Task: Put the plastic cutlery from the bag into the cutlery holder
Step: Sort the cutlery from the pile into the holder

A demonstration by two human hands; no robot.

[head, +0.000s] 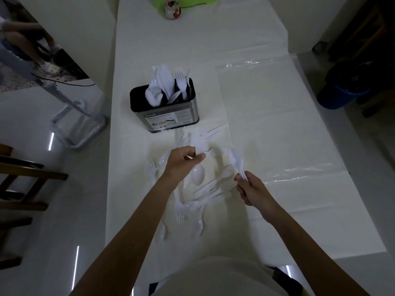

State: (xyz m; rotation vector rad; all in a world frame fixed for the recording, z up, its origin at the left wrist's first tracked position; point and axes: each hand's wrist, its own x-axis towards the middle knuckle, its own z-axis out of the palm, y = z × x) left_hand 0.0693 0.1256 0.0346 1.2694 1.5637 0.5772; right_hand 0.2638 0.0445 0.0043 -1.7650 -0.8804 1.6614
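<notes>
A black and steel cutlery holder [171,116] stands on the white table [267,221], with several white plastic spoons, knives and forks upright in it. In front of it lies a loose pile of white plastic cutlery [201,195]. My left hand [181,163] grips a bunch of forks [205,139] whose tines fan out toward the holder. My right hand [252,191] pinches the handle of a spoon [235,159], bowl pointing away from me. The clear plastic bag [277,124] lies flat to the right.
A small glass jar [172,10] and a green item [186,1] sit at the table's far end. A blue bin [339,95] stands on the floor right of the table. A metal stand [79,124] and a wooden chair [23,178] are left of it.
</notes>
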